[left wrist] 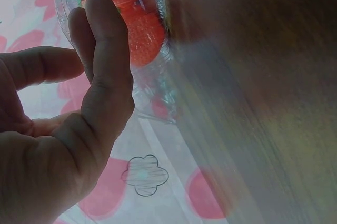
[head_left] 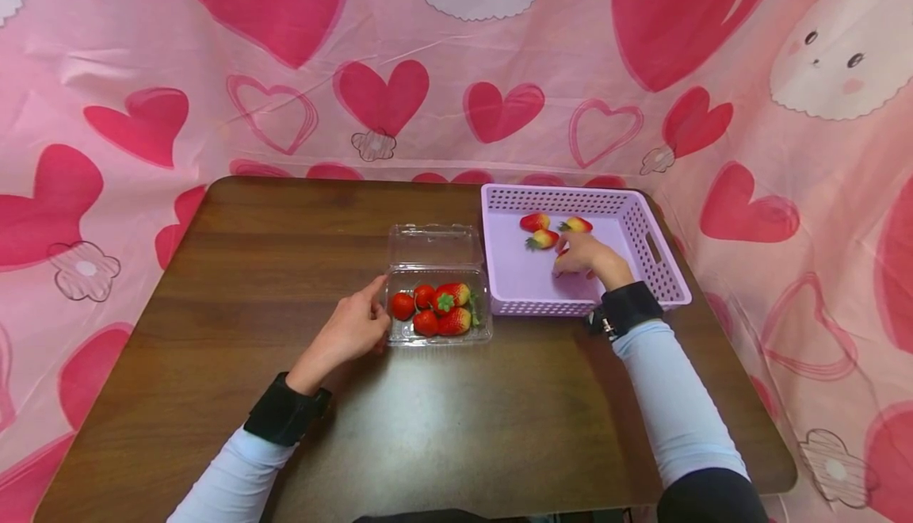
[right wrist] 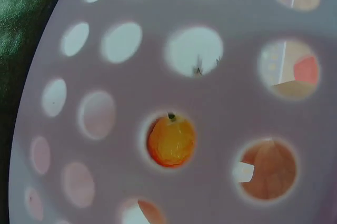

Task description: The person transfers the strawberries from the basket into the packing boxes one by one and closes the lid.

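Observation:
A clear plastic clamshell box [head_left: 437, 339] stands on the table with its lid [head_left: 435, 246] folded back. Several red strawberries [head_left: 453, 322] lie inside it, some with yellow shoulders and green leaves. My left hand [head_left: 353, 321] is at the box's left side, its extended index finger at the rim and its thumb apart in the left wrist view. Inside a lilac basket [head_left: 513, 285], my right hand [head_left: 592, 257] reaches down and pinches a strawberry [head_left: 562, 254], mostly hidden by the fingers. In the right wrist view, a yellow-red strawberry [right wrist: 171, 141] shows through a basket hole.
Three more strawberries, one of them at the left [head_left: 534, 223], lie in the basket beyond my right hand. The basket's perforated front wall [head_left: 542, 308] stands below my right wrist. A brown wooden table [head_left: 456, 428] bears everything, with a pink heart-print cloth [head_left: 299, 135] hanging behind.

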Motion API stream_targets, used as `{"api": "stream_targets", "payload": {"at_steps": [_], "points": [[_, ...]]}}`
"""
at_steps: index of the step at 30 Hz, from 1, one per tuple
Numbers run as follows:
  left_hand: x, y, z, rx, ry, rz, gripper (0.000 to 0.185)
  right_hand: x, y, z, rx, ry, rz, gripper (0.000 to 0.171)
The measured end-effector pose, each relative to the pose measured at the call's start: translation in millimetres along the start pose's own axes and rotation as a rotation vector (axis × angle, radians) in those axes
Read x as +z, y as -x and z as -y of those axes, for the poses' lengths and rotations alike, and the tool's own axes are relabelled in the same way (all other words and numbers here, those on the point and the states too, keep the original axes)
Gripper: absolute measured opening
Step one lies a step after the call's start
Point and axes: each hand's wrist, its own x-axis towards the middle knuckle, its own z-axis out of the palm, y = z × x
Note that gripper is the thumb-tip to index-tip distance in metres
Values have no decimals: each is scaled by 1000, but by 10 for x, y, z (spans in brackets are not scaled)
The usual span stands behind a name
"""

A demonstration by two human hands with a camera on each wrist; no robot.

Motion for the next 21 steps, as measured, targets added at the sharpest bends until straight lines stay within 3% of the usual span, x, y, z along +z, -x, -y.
{"api": "stream_targets", "payload": {"at_steps": [5,13,21], "points": [[-7,10,-7,2,7,4,74,27,-19,-23,12,-16,-34,58],[-2,8,-1,4,14,7,74,70,12,-21,14,-30,-65,40],[0,1,4,6,14,1,74,100,35,-7,-54,-33,-117,33]]}}
